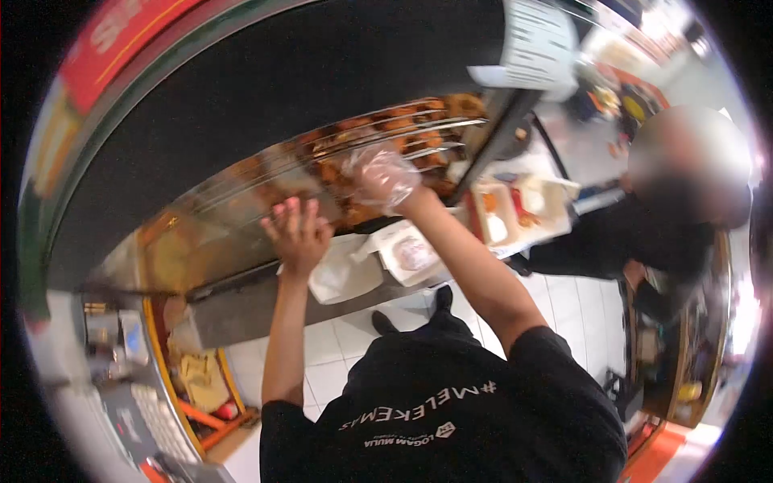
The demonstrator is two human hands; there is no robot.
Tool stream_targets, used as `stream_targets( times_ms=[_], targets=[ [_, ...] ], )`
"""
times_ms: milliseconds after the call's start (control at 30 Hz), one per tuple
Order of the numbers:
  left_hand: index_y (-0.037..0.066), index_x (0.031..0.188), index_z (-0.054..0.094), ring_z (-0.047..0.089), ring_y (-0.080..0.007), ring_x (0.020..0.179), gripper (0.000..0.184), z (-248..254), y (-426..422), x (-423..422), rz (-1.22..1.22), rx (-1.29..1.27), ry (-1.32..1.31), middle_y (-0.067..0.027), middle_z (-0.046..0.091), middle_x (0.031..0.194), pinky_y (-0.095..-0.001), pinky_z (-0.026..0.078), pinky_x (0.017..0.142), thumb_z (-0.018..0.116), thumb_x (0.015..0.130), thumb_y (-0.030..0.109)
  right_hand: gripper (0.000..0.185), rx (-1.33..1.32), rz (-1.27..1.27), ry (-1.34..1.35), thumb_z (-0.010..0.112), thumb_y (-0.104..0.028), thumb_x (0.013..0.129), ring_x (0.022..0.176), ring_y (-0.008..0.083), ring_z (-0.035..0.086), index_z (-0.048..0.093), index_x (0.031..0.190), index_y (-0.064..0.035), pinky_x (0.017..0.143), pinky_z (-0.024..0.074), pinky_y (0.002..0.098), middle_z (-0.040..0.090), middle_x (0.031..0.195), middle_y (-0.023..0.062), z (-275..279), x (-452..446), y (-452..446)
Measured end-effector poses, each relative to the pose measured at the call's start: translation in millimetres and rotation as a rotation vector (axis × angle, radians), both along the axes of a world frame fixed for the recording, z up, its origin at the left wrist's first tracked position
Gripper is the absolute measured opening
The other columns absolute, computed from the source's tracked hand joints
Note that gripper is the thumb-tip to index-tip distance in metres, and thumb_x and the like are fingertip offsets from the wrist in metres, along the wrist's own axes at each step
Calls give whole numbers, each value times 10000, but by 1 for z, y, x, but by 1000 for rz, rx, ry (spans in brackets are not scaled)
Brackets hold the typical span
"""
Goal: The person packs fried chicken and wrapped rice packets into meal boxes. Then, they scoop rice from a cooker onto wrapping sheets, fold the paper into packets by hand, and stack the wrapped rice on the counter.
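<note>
My right hand (386, 179), in a clear plastic glove, reaches into a display case among browned fried-looking food pieces (415, 121). The glove and blur hide its fingers, so I cannot tell whether it grips a piece. My bare left hand (299, 235) is raised beside the case's glass panel (241, 217), fingers stretched and apart, holding nothing; whether it touches the glass I cannot tell. Below and between my hands, an open white takeaway box (345, 278) rests on the ledge. In its right part lies a pale round bundle (415, 253), its kind unclear.
Metal rods or rails (435, 127) cross the case above the food. To my right stands a white tray (555, 213) with sauce-coloured items. A co-worker in dark clothes (668, 233) stands beyond it. Shelves with a yellow-edged frame (173, 354) are at lower left; white floor tiles (330, 342) lie below.
</note>
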State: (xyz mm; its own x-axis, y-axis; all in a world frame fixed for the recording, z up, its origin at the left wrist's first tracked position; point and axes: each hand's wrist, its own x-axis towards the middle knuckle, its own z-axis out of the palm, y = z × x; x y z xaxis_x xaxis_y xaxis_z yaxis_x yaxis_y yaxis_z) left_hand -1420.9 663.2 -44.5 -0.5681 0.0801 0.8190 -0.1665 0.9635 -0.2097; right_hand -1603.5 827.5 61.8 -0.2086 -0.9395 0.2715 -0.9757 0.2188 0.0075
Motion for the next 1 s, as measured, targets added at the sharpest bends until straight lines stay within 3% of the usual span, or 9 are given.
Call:
stream_targets(
  times_ms=[100,200,333,400,533,733,867,967,1000],
  targets=[
    [119,1440,481,51,-373,1553,565,-9,-7,-10,-41,0,88,-193,216,1636,-590,-56,1213,583,921,315,535,-572,-1,-126,755,-339,781,900,370,608,603,1245,-120,792,493,503,628,1064,148,-7,9,24],
    [107,1434,470,7,-395,1550,555,-11,-8,-16,-34,-41,106,-211,169,1643,-615,-83,1193,553,938,341,589,-868,25,-296,815,-179,794,1120,352,590,543,1310,-96,956,508,463,600,1190,169,-7,35,75],
    [65,1483,386,-47,-440,1531,614,-10,6,-29,-4,-85,81,-233,125,1630,-673,-99,1155,525,970,373,625,-1319,-404,-977,815,-197,834,1132,284,610,504,1358,-58,981,509,424,604,1221,148,-42,50,160],
    [74,1489,374,-60,-448,1527,614,-4,19,-39,0,-101,72,-232,95,1636,-670,-109,1153,519,976,378,558,-1381,-741,-1020,760,-239,878,1104,270,628,522,1340,-38,958,516,403,624,1169,136,-71,8,226],
    [84,1509,356,-80,-451,1527,649,-3,58,-72,-12,-76,47,-233,77,1641,-674,-121,1144,553,959,366,444,-877,-1424,-914,707,-347,889,1051,279,680,665,1169,-5,889,534,369,692,1171,188,-104,-95,352],
    [108,1583,221,-102,-454,1525,784,3,118,-120,-16,-109,-20,-230,27,1653,-677,-129,1140,588,938,358,497,-41,-1646,-596,661,-499,842,1074,372,677,727,1122,-94,899,532,441,696,1176,210,-158,-212,388],
    [117,1604,153,-84,-450,1528,854,-12,141,-147,-93,-69,-25,-224,43,1662,-681,-134,1139,606,919,354,478,-192,-1570,-745,649,-423,851,1166,376,633,701,1170,-71,964,504,451,665,1254,197,-108,-192,387],
    [140,1606,177,-32,-426,1541,851,-16,164,-164,-130,-23,-6,-206,99,1668,-665,-135,1152,616,907,345,509,-193,-1359,-558,615,-404,882,1243,360,578,640,1282,-91,1028,457,441,627,1316,202,-167,-159,425],
    [139,1605,178,-16,-422,1543,849,-13,171,-169,-141,-25,-11,-206,105,1667,-668,-124,1156,616,907,343,470,-242,-1367,-701,695,-319,855,1112,352,639,645,1246,-63,958,499,418,682,1204,173,-143,-134,418]
  ],
)
